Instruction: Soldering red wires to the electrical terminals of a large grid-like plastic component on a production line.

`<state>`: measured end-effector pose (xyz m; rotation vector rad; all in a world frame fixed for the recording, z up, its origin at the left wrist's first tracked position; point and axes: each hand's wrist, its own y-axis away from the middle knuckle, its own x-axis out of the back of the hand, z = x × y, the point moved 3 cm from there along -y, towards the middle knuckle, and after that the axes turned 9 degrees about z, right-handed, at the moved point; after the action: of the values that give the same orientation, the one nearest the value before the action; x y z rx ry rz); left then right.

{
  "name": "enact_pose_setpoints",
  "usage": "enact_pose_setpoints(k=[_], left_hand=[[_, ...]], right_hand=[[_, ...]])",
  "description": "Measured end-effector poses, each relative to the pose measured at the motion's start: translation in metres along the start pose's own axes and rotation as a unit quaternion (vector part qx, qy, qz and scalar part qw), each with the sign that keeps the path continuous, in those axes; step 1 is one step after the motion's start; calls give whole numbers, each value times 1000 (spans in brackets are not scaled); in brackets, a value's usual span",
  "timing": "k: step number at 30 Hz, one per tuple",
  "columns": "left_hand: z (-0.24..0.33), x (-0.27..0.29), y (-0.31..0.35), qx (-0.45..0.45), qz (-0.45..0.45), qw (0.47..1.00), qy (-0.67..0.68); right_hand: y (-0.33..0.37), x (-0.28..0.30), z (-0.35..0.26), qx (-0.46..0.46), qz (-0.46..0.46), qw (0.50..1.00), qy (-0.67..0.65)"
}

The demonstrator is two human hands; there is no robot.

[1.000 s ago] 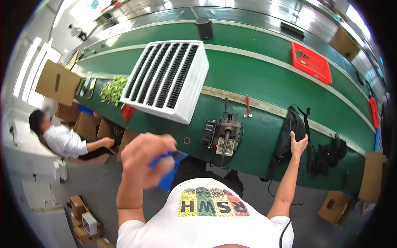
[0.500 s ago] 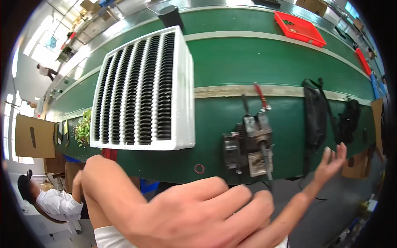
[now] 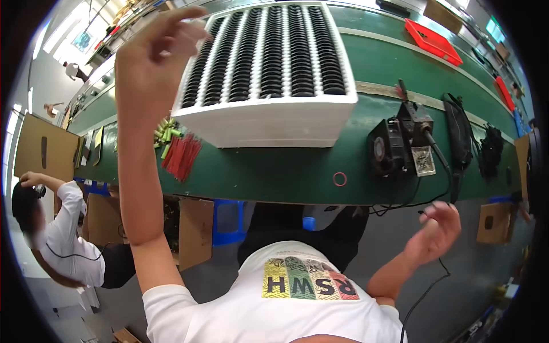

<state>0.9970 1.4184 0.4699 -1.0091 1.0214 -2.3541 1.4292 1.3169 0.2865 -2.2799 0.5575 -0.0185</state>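
A red tray [image 3: 441, 50] lay on the surface [image 3: 263, 178], far right. 1 co-worker [image 3: 74, 243] in white sat left; a carton [image 3: 495, 224] stood lower right.

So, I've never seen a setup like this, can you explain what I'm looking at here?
There's no robot, just a person's bare hands, seen from above by a wide fisheye camera on their head, so straight edges bend. On the green workbench are a white box with rows of black discs, red wires and a soldering iron stand. The left hand is raised by the box's left edge; contact is unclear. The right hand hovers off the bench's near edge. I can't make out anything held.
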Motion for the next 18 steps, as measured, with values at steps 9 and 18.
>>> enact_pose_setpoints(k=[9, 18], left_hand=[[-306, -46, -15, 454, -76, 864, 203], [-305, -83, -13, 509, -151, 713, 458]], right_hand=[[-105, -213, 83, -280, -78, 956, -33], [-129, -303, 166, -491, -177, 817, -245]])
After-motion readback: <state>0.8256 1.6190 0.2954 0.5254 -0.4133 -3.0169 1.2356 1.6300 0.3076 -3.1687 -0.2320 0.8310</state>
